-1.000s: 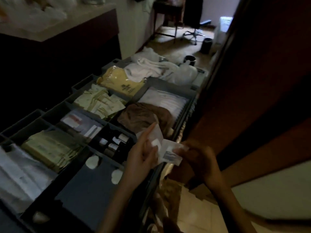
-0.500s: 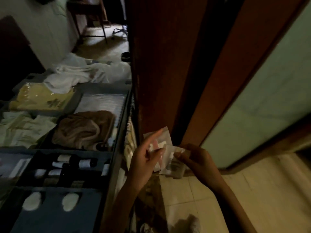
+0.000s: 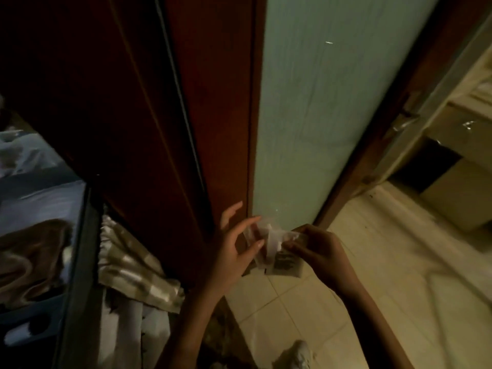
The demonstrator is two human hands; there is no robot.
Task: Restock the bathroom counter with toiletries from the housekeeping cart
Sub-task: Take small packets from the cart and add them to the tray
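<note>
Doorway, centre frame: a person's left hand point(image 3: 234, 251) and right hand point(image 3: 318, 249) meet over a small bundle of clear toiletry packets point(image 3: 274, 246), held in mid-air just in front of the frosted glass door panel point(image 3: 319, 115). The left hand pinches one edge between thumb and forefinger, its other fingers fanned wide; the right hand's fingers curl in and pinch the opposite edge. The two-handed hold looks like a way to square up or sort the slippery sachets so none drops on the walk. The housekeeping cart point(image 3: 80, 262) sits at the lower left of the frame, a brown towel point(image 3: 32, 257) in one compartment, parked hard against the dark wooden door frame point(image 3: 213, 102), probably to keep stock within reach of the bathroom. Pale tiled floor point(image 3: 372, 288) fills the lower right, and what appears to be the bathroom counter point(image 3: 450, 129) shows at the right edge, well apart from the packets; delivery has not yet happened. Dark print marks the lowest packet, but blur and dim light leave no brand or wording readable
</note>
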